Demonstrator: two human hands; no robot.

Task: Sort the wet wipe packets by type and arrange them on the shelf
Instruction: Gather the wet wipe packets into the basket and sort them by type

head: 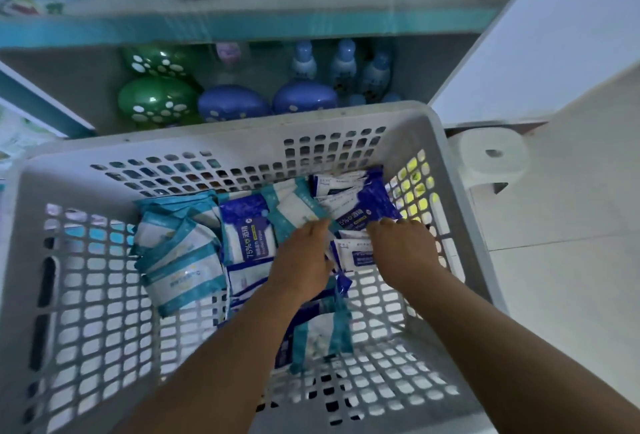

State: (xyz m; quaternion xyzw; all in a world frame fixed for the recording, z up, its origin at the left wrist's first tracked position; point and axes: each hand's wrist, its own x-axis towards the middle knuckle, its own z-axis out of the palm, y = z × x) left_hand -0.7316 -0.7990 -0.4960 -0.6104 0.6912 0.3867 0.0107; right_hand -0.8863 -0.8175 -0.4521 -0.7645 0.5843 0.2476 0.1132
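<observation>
**Both hands down among the packets in the basket**

Dark blue wet wipe packets (247, 225) printed "75%" lie beside teal-and-white wet wipe packets (180, 260), their small print blurred, inside the white perforated plastic basket (86, 295). The left hand (301, 257) pinches a teal-edged packet (294, 211). The right hand (401, 246) presses curled fingers on dark blue ones; its grip is hidden.

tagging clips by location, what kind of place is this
Probably a shop aisle: a shelf stocked with rows of identical bottles, and a white basket of packaged wipes being sorted by both hands.
</observation>
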